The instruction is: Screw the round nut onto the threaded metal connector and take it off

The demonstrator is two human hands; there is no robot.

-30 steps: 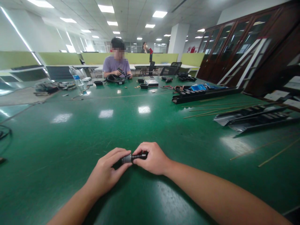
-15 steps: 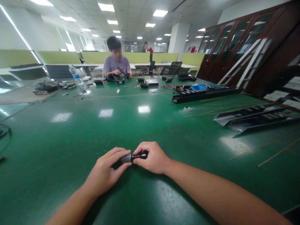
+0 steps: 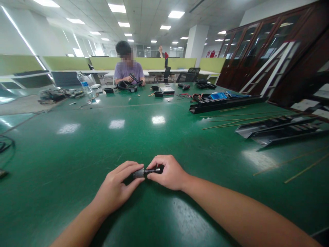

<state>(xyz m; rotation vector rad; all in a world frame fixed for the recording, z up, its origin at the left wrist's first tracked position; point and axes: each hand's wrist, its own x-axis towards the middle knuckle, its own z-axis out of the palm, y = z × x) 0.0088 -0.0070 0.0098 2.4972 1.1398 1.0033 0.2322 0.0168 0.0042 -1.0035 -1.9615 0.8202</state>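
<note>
Pinched in your left hand (image 3: 115,187), the smooth grey cylinder (image 3: 139,173) seems rigid; your right hand (image 3: 169,173) pinches its likely grippier, ridged black shaft (image 3: 152,171).

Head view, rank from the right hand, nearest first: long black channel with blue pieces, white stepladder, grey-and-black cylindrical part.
1. Grey-and-black cylindrical part: at the right hand's fingertips.
2. Long black channel: right side, on the green table.
3. White stepladder: right, beyond the table.

Bare left hand (image 3: 117,187), bare right hand (image 3: 168,174), 2 bare wrists (image 3: 186,182), 2 bare forearms (image 3: 239,211)
</note>
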